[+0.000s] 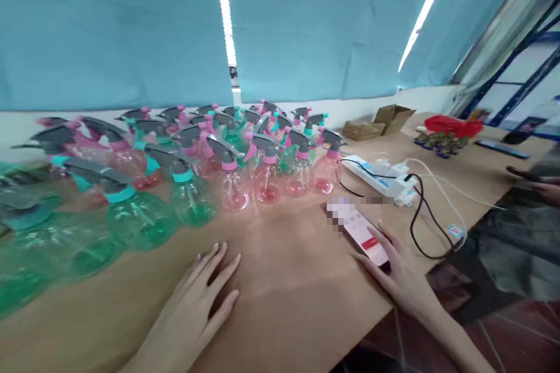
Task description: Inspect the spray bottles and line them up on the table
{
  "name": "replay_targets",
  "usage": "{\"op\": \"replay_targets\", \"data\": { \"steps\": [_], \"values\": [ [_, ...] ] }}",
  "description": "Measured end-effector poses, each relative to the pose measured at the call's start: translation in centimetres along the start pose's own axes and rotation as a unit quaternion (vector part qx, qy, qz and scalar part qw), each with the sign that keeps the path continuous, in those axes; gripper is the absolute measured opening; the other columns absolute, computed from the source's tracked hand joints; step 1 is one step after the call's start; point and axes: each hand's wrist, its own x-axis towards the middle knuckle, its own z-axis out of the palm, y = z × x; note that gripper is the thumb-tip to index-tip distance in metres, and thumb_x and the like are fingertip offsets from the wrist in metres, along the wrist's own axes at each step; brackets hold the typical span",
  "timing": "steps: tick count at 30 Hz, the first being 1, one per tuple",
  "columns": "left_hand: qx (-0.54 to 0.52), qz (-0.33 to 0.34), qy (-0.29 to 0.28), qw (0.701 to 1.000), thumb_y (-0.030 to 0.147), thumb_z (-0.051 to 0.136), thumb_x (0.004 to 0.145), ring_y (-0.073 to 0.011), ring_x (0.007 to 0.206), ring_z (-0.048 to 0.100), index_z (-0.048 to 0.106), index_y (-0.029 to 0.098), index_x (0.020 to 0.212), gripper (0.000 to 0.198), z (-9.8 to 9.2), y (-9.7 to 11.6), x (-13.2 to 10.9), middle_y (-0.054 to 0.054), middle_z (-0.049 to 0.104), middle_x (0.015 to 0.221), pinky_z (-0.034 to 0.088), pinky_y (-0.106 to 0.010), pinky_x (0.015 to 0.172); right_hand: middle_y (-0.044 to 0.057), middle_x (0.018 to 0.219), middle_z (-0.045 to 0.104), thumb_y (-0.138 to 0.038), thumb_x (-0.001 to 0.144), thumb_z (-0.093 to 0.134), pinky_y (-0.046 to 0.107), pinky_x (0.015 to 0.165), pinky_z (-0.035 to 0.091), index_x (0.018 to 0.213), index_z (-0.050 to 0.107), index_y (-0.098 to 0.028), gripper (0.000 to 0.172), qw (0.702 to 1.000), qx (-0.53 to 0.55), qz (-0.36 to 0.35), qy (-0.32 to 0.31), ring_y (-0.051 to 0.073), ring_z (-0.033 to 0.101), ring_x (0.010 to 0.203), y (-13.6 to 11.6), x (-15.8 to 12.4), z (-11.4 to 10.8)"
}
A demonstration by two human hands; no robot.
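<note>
Right hand [396, 271]: thumb, fingers apart over near end of smartphone [356, 227]; contact unclear. Light fingertip touch probably steadiest. Left hand [196, 297]: fingers parted, spray bottles [268, 182] beyond fingertips.

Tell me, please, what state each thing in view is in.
Left hand: open, empty
Phone: screen up, lit
Right hand: at phone, grip unclear
Pink bottles: upright, spray heads on
Green bottles: spray heads on
Power strip: plugs in
Box: open
Light strips: lit
</note>
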Motion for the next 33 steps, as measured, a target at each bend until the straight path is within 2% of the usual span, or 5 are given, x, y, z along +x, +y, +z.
{"op": "replay_targets", "data": {
  "steps": [8, 18, 24, 33],
  "values": [
    [-0.04, -0.022, -0.002, 0.999, 0.042, 0.048, 0.093, -0.0353, 0.126, 0.054, 0.053, 0.019, 0.137, 0.05, 0.79, -0.49, -0.5, -0.014, 0.052, 0.144, 0.05, -0.057, 0.097, 0.016, 0.142, 0.043, -0.057, 0.091, 0.047, 0.054, 0.104, 0.039, 0.138, 0.041, -0.022, 0.059, 1.0, 0.008, 0.014, 0.014, 0.035, 0.045, 0.129, -0.38, -0.2, -0.23],
    [-0.043, -0.025, -0.017, 0.999, 0.042, 0.044, 0.095, -0.0352, 0.128, 0.053, 0.052, 0.019, 0.137, 0.049, 0.57, -0.35, -0.1, -0.014, 0.051, 0.144, 0.051, -0.058, 0.096, 0.016, 0.142, 0.044, -0.057, 0.09, 0.048, 0.052, 0.104, 0.039, 0.137, 0.043, -0.02, 0.06, 1.0, 0.009, 0.013, 0.02, 0.034, 0.045, 0.129, -0.09, -0.36, -0.14],
    [-0.019, -0.012, -0.008, 1.0, 0.044, 0.043, 0.095, -0.0348, 0.126, 0.055, 0.054, 0.017, 0.135, 0.05, 0.5, -0.33, -0.02, -0.016, 0.052, 0.142, 0.052, -0.058, 0.094, 0.017, 0.141, 0.045, -0.058, 0.09, 0.048, 0.051, 0.105, 0.038, 0.137, 0.043, -0.019, 0.061, 1.0, 0.006, 0.013, 0.021, 0.034, 0.045, 0.129, -0.03, -0.44, -0.19],
    [-0.021, -0.012, -0.013, 1.0, 0.044, 0.042, 0.095, -0.0336, 0.127, 0.054, 0.054, 0.018, 0.136, 0.05, 0.32, -0.14, -0.11, -0.015, 0.052, 0.143, 0.052, -0.057, 0.095, 0.016, 0.143, 0.042, -0.057, 0.091, 0.047, 0.053, 0.104, 0.039, 0.137, 0.043, -0.022, 0.058, 1.0, -0.001, 0.002, 0.003, 0.034, 0.046, 0.129, -0.14, -0.2, -0.33]
  ]
}}
